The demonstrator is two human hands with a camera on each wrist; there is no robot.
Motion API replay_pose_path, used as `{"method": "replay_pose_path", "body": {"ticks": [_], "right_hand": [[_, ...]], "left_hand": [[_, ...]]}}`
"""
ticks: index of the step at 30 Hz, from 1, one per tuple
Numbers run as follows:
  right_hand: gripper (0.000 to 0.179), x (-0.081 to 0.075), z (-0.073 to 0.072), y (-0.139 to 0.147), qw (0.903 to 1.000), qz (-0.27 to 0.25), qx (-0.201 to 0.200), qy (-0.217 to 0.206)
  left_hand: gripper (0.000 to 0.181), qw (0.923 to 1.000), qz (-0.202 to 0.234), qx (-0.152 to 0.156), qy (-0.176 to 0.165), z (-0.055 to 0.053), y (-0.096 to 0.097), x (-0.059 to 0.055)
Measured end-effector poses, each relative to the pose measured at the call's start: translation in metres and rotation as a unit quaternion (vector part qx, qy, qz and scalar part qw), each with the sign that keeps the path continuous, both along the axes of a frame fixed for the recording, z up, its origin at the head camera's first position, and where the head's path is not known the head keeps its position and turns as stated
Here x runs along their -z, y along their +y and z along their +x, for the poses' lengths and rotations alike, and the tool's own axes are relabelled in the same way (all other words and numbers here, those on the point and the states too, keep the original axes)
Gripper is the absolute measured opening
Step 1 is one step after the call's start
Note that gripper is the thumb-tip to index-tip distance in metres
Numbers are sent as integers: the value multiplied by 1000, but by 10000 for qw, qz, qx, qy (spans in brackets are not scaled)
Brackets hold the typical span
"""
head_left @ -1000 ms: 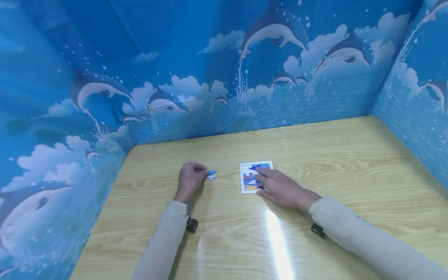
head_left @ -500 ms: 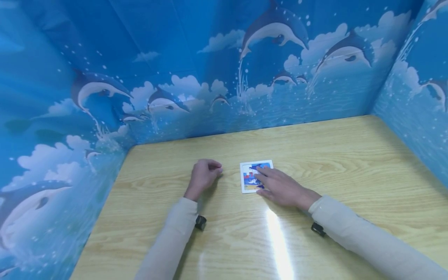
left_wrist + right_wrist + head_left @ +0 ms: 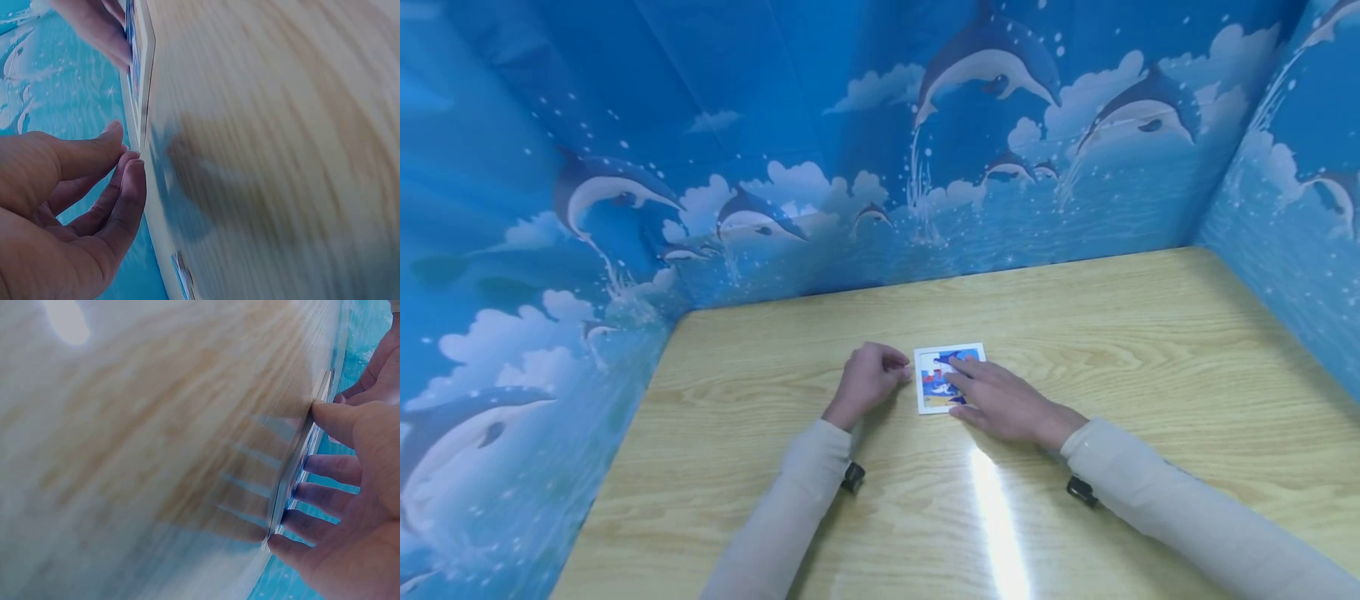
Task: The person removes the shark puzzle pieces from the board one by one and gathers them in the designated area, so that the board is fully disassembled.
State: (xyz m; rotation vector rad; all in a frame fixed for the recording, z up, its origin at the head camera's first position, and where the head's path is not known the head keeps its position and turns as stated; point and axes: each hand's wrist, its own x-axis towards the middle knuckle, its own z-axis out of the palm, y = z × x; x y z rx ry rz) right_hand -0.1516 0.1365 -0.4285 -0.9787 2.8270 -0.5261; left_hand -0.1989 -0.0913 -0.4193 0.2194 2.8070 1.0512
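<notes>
Closest to me, two pale sleeves (image 3: 1187,521) reach over the wood-grain table (image 3: 1150,333), a black device (image 3: 1082,492) strapped at each wrist, and a bright streak of light (image 3: 996,517) falls between them. The right hand (image 3: 1003,404) lies over the near right corner of a small white-framed picture puzzle (image 3: 919,387), its fingers spread and nearly straight, touching it. The left hand (image 3: 868,379) is just beside the frame's left edge, fingertips drawn in to the thumb; whether they pinch anything, I can't tell. Under that hand, a thin coloured piece (image 3: 183,275) lies on the table, too edge-on to make out. The puzzle sits flat, nearer the table's far edge than my end, a pale patch showing in its far left corner. Beyond the far edge hangs a blue backdrop (image 3: 842,125) of leaping dolphins and clouds.
</notes>
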Motion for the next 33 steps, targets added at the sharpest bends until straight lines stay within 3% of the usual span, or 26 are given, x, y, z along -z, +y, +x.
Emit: {"method": "replay_pose_path", "body": {"ticks": [8, 13, 33], "right_hand": [[57, 1, -1, 1, 10000, -12, -19, 47], [56, 1, -1, 1, 10000, -48, -18, 21], [56, 1, -1, 1, 9999, -107, 10, -7]], "left_hand": [[19, 9993, -110, 348, -24, 2, 12, 2], [19, 9982, -265, 517, 144, 2, 16, 6], [21, 9973, -407, 606, 36, -1, 20, 7]]}}
